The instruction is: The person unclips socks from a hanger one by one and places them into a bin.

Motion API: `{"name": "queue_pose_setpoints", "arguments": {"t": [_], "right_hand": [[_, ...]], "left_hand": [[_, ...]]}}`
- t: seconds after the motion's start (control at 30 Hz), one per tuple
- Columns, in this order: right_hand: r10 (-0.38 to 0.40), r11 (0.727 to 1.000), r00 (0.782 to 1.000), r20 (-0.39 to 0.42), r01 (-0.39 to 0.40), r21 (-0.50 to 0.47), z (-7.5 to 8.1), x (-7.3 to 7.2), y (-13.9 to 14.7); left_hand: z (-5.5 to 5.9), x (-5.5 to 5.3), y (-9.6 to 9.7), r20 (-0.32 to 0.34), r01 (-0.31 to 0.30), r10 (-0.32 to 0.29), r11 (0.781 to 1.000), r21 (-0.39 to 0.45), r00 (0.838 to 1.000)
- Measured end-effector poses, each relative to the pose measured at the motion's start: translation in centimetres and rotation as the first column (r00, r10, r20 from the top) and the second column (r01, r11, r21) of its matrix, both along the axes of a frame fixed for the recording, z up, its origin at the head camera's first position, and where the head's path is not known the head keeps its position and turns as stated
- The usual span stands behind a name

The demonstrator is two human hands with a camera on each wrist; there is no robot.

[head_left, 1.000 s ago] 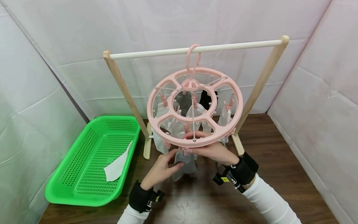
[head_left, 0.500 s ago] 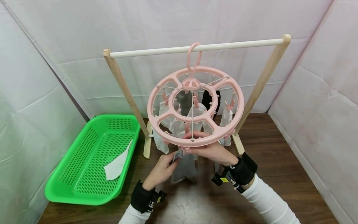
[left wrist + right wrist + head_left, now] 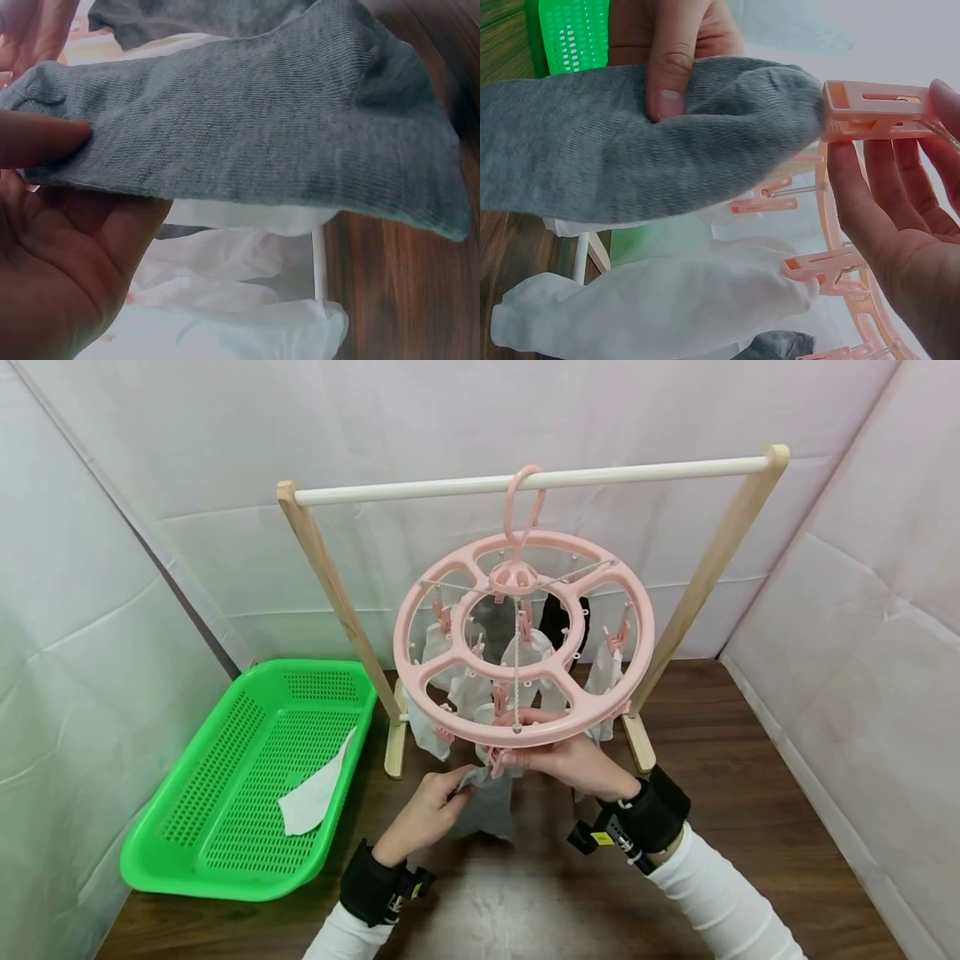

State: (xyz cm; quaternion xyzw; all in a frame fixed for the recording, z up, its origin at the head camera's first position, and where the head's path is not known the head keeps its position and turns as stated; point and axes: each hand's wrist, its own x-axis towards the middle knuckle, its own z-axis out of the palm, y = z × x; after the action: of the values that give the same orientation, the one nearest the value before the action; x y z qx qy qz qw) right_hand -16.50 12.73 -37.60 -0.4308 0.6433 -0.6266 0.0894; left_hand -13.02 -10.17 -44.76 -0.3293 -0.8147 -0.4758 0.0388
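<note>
A grey sock [image 3: 592, 142] stretches leftward from a pink clothespin [image 3: 877, 111] at the near rim of the round pink hanger [image 3: 420, 610]. My left hand [image 3: 423, 814] pinches the sock near its clipped end, thumb on top, as the left wrist view also shows. My right hand [image 3: 573, 762] holds the clothespin with the thumb on one side and fingers beneath. The clothespin's tip meets the sock's end; whether it still bites the cloth I cannot tell. Other pink clothespins hold white socks [image 3: 660, 300], and a black sock [image 3: 553, 622] hangs at the back.
The hanger hooks over a white rod [image 3: 405, 489] on a wooden stand [image 3: 326, 577]. To the left, a green basket [image 3: 172, 877] holds a white cloth piece [image 3: 311, 797]. Everything stands on a dark wooden table [image 3: 757, 827] between pale fabric walls.
My left hand has come to pinch the grey sock beside the clothespin and drawn it slightly left. My right hand stays at the clothespin.
</note>
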Motion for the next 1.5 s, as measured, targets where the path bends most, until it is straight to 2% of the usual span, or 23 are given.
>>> {"name": "queue_pose_setpoints", "arguments": {"t": [0.1,0.3,0.47,0.6,0.77,0.97,1.07,1.27,1.5], "right_hand": [[0.018,1.000,1.000,0.001,-0.018,-0.010,0.1,0.0,0.0],[-0.031,0.999,1.000,-0.005,0.031,-0.012,0.0,0.0,0.1],[-0.060,0.998,0.997,0.041,0.060,-0.001,0.0,0.2,0.2],[-0.072,0.997,0.994,0.086,0.070,0.022,-0.3,0.3,0.5],[-0.031,0.999,0.987,0.159,0.033,-0.013,-1.0,0.3,0.9],[0.025,0.998,0.967,0.254,-0.008,-0.067,-1.6,0.3,1.2],[0.037,0.997,0.958,0.284,-0.017,-0.071,-2.3,0.3,1.4],[0.011,0.998,0.946,0.323,0.009,-0.062,-4.0,0.6,1.7],[-0.024,0.998,0.938,0.345,0.045,-0.052,-5.7,0.9,2.0]], "left_hand": [[-0.1,0.0,-0.3,-0.013,-0.003,0.003,1.000,-0.003,1.000],[-0.4,0.2,-1.1,-0.027,-0.016,0.016,1.000,0.005,1.000],[-0.3,0.2,-1.6,-0.063,-0.028,0.029,0.999,0.015,0.998],[-0.2,0.1,-1.9,-0.068,-0.031,0.032,0.999,0.011,0.997],[0.2,0.1,-2.5,-0.053,-0.047,0.047,0.999,0.002,0.997],[0.6,0.3,-3.1,-0.026,-0.066,0.066,0.998,-0.013,0.997],[0.8,0.4,-3.5,-0.009,-0.070,0.070,0.997,-0.025,0.997],[1.4,0.5,-4.1,0.026,-0.087,0.089,0.994,-0.058,0.996],[2.1,0.5,-4.4,-0.009,-0.119,0.118,0.991,-0.069,0.993]]}}
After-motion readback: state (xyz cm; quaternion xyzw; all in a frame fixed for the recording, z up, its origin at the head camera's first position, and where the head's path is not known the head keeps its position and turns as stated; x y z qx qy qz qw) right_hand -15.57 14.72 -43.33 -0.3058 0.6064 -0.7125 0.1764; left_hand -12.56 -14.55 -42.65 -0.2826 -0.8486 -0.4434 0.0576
